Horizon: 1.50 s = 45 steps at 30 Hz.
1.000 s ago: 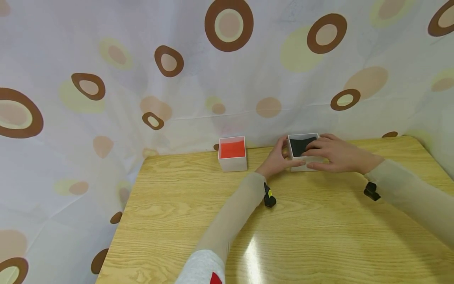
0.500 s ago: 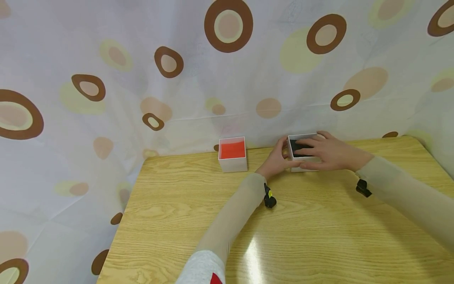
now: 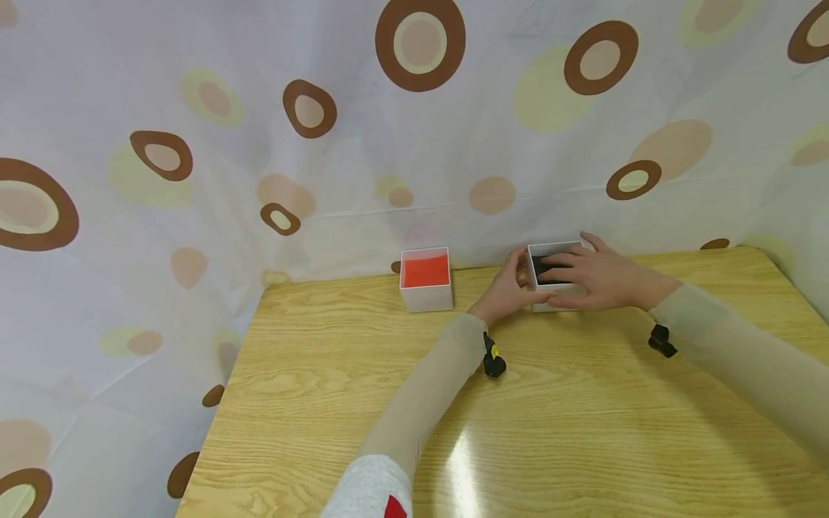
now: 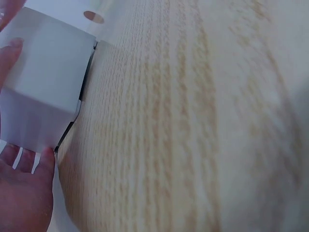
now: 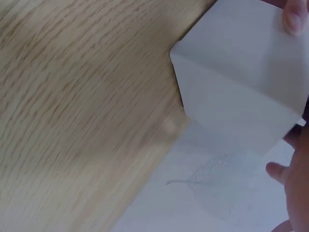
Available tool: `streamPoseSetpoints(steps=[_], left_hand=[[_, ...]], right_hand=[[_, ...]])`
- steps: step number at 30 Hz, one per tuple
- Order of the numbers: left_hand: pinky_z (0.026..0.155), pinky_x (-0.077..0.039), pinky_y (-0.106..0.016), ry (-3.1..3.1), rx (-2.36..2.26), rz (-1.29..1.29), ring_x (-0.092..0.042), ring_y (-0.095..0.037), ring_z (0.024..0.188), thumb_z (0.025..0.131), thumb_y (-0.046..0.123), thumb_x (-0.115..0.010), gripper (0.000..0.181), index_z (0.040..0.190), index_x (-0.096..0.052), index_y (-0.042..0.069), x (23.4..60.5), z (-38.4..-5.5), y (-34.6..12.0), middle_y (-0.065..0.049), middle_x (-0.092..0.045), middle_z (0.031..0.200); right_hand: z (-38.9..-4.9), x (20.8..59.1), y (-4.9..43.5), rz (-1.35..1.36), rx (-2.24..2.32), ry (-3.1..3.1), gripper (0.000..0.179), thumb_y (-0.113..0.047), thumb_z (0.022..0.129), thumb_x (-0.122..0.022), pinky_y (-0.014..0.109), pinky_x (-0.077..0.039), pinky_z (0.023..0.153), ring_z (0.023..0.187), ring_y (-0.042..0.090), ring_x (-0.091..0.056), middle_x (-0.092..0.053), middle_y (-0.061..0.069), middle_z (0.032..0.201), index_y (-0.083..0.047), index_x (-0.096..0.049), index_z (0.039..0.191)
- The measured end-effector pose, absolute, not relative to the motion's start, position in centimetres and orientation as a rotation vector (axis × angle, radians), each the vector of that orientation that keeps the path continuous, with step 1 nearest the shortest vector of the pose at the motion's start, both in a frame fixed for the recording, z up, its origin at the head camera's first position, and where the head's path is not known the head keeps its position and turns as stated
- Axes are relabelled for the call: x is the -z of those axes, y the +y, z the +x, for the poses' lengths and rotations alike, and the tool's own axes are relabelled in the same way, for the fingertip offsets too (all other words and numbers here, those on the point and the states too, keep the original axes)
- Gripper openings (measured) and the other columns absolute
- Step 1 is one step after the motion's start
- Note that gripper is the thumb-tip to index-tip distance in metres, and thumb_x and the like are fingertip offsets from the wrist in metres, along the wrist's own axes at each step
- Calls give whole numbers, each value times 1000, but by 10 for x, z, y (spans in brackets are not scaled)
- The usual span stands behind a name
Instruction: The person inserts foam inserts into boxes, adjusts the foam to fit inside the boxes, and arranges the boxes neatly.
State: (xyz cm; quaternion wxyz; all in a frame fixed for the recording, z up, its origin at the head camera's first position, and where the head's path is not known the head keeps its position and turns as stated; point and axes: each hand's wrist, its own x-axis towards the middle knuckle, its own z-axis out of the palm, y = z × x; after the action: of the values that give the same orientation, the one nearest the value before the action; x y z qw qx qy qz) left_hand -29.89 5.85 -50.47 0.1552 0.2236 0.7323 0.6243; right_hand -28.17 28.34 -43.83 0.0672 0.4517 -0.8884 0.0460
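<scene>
In the head view, a white open-topped box (image 3: 553,306) with a folded-looking black cloth (image 3: 540,267) inside stands near the table's back edge. My left hand (image 3: 507,293) holds its left front corner, thumb at the front and fingers along the left side. Over the top lies my right hand (image 3: 602,279), fingers spread and reaching down onto the black cloth, covering part of it. Both wrist views show the box's outside: the left one its wall (image 4: 48,58) with fingers against it, the right one its wall (image 5: 231,106) near the right hand's fingers.
To the left stands a second white box (image 3: 426,298) holding a red cloth (image 3: 426,272). The wooden table (image 3: 324,374) meets a hanging curtain (image 3: 356,158) with brown and beige circles just behind both boxes.
The right hand has shifted left over the box, its fingers flattening and spreading across the black cloth. My left hand keeps its place on the corner.
</scene>
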Motion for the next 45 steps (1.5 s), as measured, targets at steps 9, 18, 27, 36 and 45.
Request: streamPoseSetpoints(steps=[9, 18, 27, 36, 45], left_hand=[[102, -50, -23, 2085, -1800, 591, -53, -11, 133, 87, 10, -86, 103, 164, -20, 27, 504, -299, 59, 3, -38, 156], [103, -51, -26, 2062, -1824, 580, -53, -15, 134, 88, 7, -84, 102, 165, -21, 24, 502, -293, 60, 1, -40, 154], [100, -52, -25, 2052, -1843, 606, -55, -13, 132, 88, 10, -84, 102, 165, -20, 28, 507, -295, 64, 4, -41, 154], [105, -48, -25, 2067, -1797, 555, -47, -12, 141, 91, 13, -83, 105, 167, -12, 29, 503, -292, 68, 4, -32, 162], [107, -45, -24, 2092, -1826, 560, -48, -9, 134, 88, 12, -86, 104, 166, -18, 27, 509, -298, 66, 5, -38, 156]], right_hand=[[-282, 434, 296, 1429, -329, -2492, 7, -32, 95, -76, 68, -38, 103, 88, 16, -68, -69, -13, 92, -30, -75, 88], [-281, 438, 297, 1436, -342, -2475, 14, -31, 96, -74, 66, -38, 104, 77, 8, -67, -67, -20, 83, -31, -76, 82], [-275, 438, 302, 1401, -390, -2453, 15, -31, 100, -70, 64, -39, 104, 92, 21, -69, -74, -5, 97, -20, -79, 96], [-268, 441, 319, 1245, -498, -2378, 30, -29, 104, -64, 59, -39, 101, 109, 35, -62, -71, 11, 115, -6, -72, 122], [-259, 445, 337, 1124, -534, -2512, 38, -14, 99, -69, 62, -38, 101, 117, 40, -59, -67, 14, 128, -3, -64, 136]])
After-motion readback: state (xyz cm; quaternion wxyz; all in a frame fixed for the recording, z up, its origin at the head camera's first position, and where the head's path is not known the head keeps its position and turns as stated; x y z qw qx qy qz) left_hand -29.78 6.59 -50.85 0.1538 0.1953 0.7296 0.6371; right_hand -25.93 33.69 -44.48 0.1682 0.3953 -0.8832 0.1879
